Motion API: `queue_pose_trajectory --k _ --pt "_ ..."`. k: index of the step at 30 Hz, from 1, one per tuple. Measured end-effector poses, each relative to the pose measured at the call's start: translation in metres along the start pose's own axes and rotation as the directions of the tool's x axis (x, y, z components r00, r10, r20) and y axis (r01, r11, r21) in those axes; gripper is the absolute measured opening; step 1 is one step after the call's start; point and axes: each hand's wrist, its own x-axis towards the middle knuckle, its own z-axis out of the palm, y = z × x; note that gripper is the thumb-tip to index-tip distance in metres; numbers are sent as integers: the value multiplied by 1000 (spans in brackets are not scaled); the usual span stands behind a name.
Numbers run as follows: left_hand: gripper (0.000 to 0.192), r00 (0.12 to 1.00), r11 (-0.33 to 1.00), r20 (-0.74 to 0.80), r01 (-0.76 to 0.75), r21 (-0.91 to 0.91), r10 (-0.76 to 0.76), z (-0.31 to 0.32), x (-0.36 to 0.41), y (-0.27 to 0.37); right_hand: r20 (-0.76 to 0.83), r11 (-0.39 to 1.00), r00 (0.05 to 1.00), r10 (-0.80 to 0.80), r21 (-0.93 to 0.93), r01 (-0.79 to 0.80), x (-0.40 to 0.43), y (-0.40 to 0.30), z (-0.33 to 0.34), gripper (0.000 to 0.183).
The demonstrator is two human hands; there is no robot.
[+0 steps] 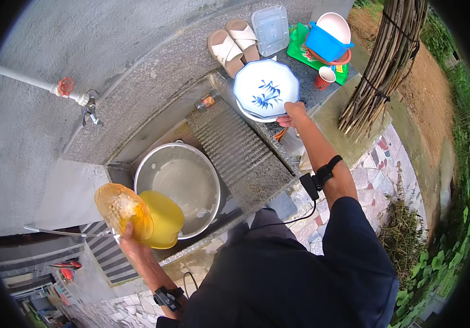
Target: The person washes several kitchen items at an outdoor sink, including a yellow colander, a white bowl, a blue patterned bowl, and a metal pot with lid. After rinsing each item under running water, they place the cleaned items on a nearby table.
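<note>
My left hand [130,242] grips an amber, translucent bowl [124,209] by its edge, at the left of a stone sink. A yellow plastic basin [163,221] is right beside that bowl, over the rim of a large metal pot [177,182]; whether my fingers also hold it cannot be told. The pot stands in the sink and has cloudy water in it. My right hand [293,115] is at the lower right edge of a white plate with blue leaves [265,90], its fingers partly under the edge. Another white dish shows beneath that plate, on the counter.
A ribbed stone washboard [239,143] lies right of the pot, a small bottle [207,101] above it. Sandals [229,51], a clear plastic container [271,30], a blue basket [327,43] and a red paper cup [325,78] stand beyond. A tap [91,115] juts from the wall; bundled sticks [380,74] stand right.
</note>
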Motion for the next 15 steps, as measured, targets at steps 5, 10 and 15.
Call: queue_pose_trajectory --k 5,10,15 --pt "48 997 999 -67 -27 -47 23 -14 -2 -1 11 997 998 -61 37 60 2 -13 -6 33" --pt "48 994 994 -111 -11 -112 -2 -32 -8 1 -179 941 934 -309 -199 273 -22 -34 -17 30" --pt "48 991 978 -136 -35 -206 7 -63 -13 -6 -10 295 496 -869 -814 500 -54 -48 -32 33"
